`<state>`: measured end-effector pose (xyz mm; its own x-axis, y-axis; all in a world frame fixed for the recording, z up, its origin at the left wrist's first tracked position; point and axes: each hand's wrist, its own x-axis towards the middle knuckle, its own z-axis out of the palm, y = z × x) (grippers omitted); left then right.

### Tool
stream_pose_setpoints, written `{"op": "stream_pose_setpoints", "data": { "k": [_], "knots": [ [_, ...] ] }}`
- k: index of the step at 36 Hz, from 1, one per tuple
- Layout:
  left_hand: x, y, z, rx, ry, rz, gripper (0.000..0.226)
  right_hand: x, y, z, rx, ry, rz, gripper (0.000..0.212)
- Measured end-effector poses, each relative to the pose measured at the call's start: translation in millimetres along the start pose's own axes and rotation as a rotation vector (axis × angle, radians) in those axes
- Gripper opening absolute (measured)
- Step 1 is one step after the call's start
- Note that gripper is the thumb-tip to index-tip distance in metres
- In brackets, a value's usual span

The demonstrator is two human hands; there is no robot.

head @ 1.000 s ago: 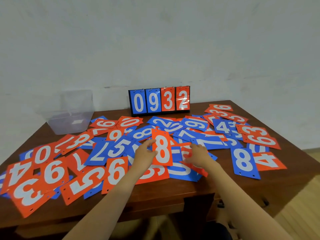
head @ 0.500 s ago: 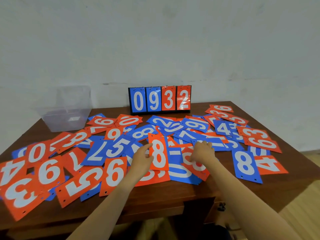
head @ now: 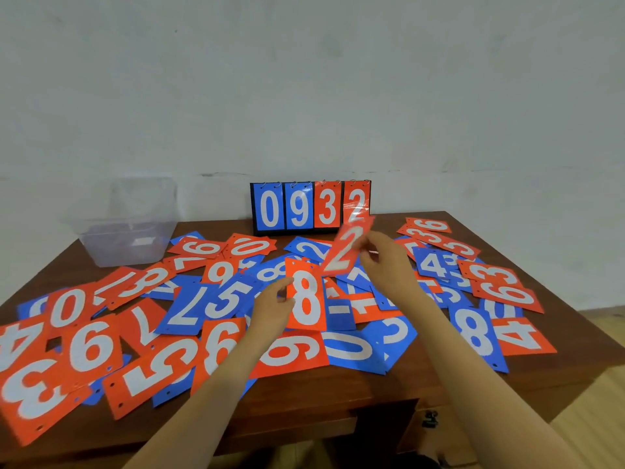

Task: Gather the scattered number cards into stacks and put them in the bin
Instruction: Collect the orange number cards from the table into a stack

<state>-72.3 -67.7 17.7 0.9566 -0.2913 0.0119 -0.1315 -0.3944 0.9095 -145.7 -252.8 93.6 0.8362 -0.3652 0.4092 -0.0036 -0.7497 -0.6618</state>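
My left hand (head: 272,308) pinches the orange 8 card (head: 306,301), my right hand (head: 385,265) pinches the orange 2 card (head: 345,252) above the desk (head: 338,394) centre; I should lay 2 flush on 8, edges squared.

The scoreboard (head: 309,207) reads 0932; orange 8 card (head: 305,296) and orange 2 card (head: 346,252) stand raised.

bin (head: 128,228) far left on table (head: 338,394) | scoreboard (head: 309,207) behind cards (head: 216,299)

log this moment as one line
phase: gathering cards | left hand: holds orange 8 card | right hand: holds orange 2 card | clear bin: back left
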Motion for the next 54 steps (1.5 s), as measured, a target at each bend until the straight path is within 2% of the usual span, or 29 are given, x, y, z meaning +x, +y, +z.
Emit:
{"op": "stream_pose_setpoints", "data": {
  "k": [3,6,9,13,16,20,25,29,33,40,44,47,54],
  "knots": [
    [2,0,-6,-0.042,0.038,0.026,0.035,-14,1,8,0.224,-0.079,-0.026,0.016],
    [3,1,-9,-0.105,0.07,0.038,0.026,-21,11,22,0.229,-0.157,-0.052,0.01],
    [5,1,-8,-0.154,0.086,0.029,0.019,-25,22,38,0.221,-0.241,0.0,0.012],
    [4,2,-1,-0.171,0.055,0.047,0.02,-28,24,52,0.24,-0.288,-0.006,0.014],
    [4,2,3,-0.164,0.094,0.052,0.017,-21,26,61,0.078,-0.349,-0.015,0.019],
    [9,-1,-1,-0.152,0.126,0.058,0.018,2,49,67,-0.207,-0.392,0.115,0.041],
    [11,-9,-5,-0.094,0.096,0.052,0.027,28,77,67,-0.506,-0.629,0.178,0.066],
    [13,-15,-5,-0.082,0.074,0.03,0.027,44,78,65,-0.588,-0.828,0.219,0.071],
    [12,-14,-5,-0.046,0.055,0.017,0.026,53,77,67,-0.63,-0.884,0.214,0.069],
    [14,-17,2,-0.033,0.047,0.04,0.027,54,76,67,-0.67,-0.826,0.214,0.061],
    [12,-15,6,-0.02,0.051,0.038,0.024,52,79,66,-0.631,-0.696,0.209,0.043],
    [10,-12,6,-0.006,0.053,0.037,0.024,53,79,62,-0.534,-0.584,0.227,0.03],
    [7,-8,2,-0.074,0.059,0.004,0.035,58,65,36,-0.157,-0.235,0.266,0.017]
  ]
}}
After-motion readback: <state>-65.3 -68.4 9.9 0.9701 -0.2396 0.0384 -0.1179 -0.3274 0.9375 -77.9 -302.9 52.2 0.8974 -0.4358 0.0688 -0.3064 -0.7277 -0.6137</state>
